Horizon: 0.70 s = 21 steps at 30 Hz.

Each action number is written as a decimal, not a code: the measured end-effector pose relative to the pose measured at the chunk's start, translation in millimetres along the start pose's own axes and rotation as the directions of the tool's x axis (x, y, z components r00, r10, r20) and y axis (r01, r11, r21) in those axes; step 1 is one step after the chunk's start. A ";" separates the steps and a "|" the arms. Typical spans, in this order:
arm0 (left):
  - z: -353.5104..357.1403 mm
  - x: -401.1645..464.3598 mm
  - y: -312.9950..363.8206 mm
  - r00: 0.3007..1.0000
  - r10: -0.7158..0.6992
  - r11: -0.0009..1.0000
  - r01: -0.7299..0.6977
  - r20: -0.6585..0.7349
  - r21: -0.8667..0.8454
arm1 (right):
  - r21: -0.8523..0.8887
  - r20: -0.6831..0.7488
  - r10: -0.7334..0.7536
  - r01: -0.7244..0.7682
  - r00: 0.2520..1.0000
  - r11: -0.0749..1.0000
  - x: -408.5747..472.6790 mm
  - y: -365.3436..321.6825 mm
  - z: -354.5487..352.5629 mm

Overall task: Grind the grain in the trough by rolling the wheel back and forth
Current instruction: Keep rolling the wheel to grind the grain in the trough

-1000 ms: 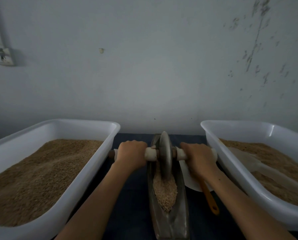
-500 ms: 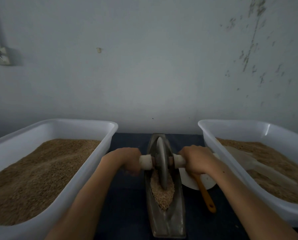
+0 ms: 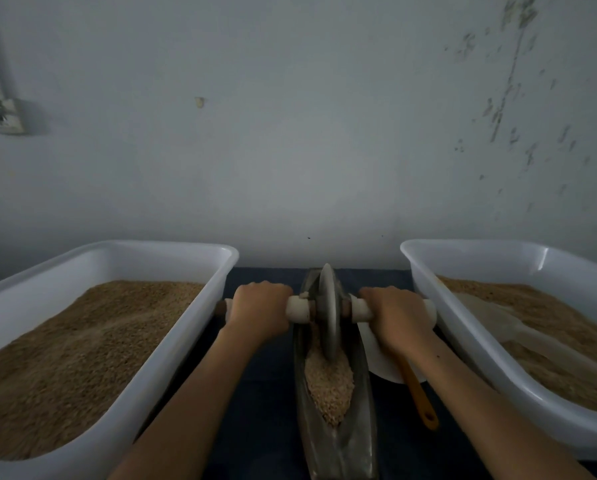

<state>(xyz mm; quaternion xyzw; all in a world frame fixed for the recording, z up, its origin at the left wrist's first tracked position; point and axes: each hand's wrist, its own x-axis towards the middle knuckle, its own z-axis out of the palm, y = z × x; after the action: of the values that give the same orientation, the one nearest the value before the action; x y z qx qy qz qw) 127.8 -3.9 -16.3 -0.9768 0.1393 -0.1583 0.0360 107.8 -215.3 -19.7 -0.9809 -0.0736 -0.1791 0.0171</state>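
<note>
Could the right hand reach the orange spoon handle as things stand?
Probably yes. The orange spoon handle lies uncovered on the table just under the right hand, though that hand would first have to let go of the wheel's handle.

Dark table [image 3: 262,427], two tubs [image 3: 158,362] [image 3: 470,344], trough [image 3: 338,448], perhaps plate [image 3: 376,358]

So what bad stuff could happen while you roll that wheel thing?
Grain is heaped near the trough edges, so a hard pull could probably spill some. The right hand works just above the white plate with the orange handle and might bump it. The left hand grips close beside the left tub and could knock it.
</note>
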 end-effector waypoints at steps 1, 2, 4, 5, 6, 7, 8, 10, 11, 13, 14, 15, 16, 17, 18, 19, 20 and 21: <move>1.6 0.3 0.0 1.000 -0.003 1.000 0.003 -0.030 -0.003 | -0.006 -0.037 -0.007 0.007 0.999 1.000 -0.4 0.5 3.1; 2.6 0.4 0.2 0.999 -0.005 1.000 0.005 -0.047 -0.004 | -0.016 -0.059 -0.014 0.013 0.998 1.000 -0.9 1.0 5.2; 2.7 0.4 0.0 0.999 -0.003 1.000 0.003 -0.048 0.001 | -0.016 -0.050 -0.023 0.022 0.998 1.000 -0.5 2.1 5.8; 2.1 0.7 -0.7 1.000 0.002 1.000 -0.002 -0.030 0.000 | -0.012 -0.026 -0.024 0.024 0.999 1.000 0.3 2.3 4.0; 1.4 0.9 -1.5 1.000 0.010 1.000 -0.010 0.005 -0.003 | -0.014 0.006 -0.023 0.023 1.000 1.000 0.5 2.5 1.2; 0.3 1.0 -2.7 0.999 0.016 1.000 -0.015 0.049 -0.010 | -0.023 0.038 -0.027 0.028 0.999 0.999 0.5 2.2 -2.3; -1.2 1.5 -4.0 0.995 0.020 1.000 -0.018 0.101 -0.019 | -0.038 0.074 -0.037 0.040 0.997 0.998 0.5 1.7 -5.9; -4.4 2.0 -6.7 0.972 0.025 0.998 -0.011 0.233 -0.061 | -0.063 0.172 -0.068 0.080 0.983 0.995 0.4 1.1 -12.9; -6.2 1.8 -7.3 0.952 0.024 0.996 0.003 0.305 -0.090 | -0.072 0.225 -0.079 0.098 0.971 0.993 0.2 0.5 -16.8; -9.2 1.5 -8.7 0.900 0.029 0.991 0.030 0.435 -0.129 | -0.083 0.315 -0.087 0.119 0.945 0.989 0.7 -0.1 -23.2; -10.7 1.3 -9.5 0.872 0.038 0.988 0.040 0.488 -0.148 | -0.081 0.357 -0.089 0.125 0.930 0.989 1.0 -0.1 -25.2; -12.2 1.2 -10.3 0.843 0.053 0.982 0.052 0.535 -0.179 | -0.080 0.399 -0.090 0.133 0.913 0.988 1.4 -0.3 -26.8; -12.6 1.5 -11.0 0.815 0.075 0.976 0.059 0.575 -0.210 | -0.080 0.435 -0.090 0.138 0.896 0.987 1.1 -0.5 -27.5; -13.4 1.0 -11.5 0.793 0.100 0.970 0.057 0.601 -0.236 | -0.080 0.459 -0.090 0.141 0.884 0.987 1.0 -0.5 -28.2; -13.9 1.2 -11.4 0.783 0.120 0.967 0.048 0.611 -0.251 | -0.075 0.473 -0.090 0.142 0.877 0.987 1.0 -0.3 -28.5; -14.0 1.0 -11.9 0.785 0.129 0.964 0.045 0.606 -0.263 | -0.061 0.480 -0.093 0.139 0.873 0.988 1.1 0.6 -28.7; -13.9 1.3 -12.2 0.795 0.126 0.963 0.044 0.593 -0.264 | -0.037 0.484 -0.099 0.133 0.870 0.990 1.3 2.0 -28.6; -13.8 1.7 -11.9 0.816 0.120 0.964 0.039 0.566 -0.262 | -0.009 0.483 -0.108 0.128 0.869 0.992 1.4 3.3 -28.6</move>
<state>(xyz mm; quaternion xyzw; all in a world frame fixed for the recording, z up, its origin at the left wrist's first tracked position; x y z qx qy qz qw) 128.1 6.7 -1.4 -0.9715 0.1624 0.1656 -0.0492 99.6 -220.1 7.5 -0.9884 -0.1316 0.0680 -0.0324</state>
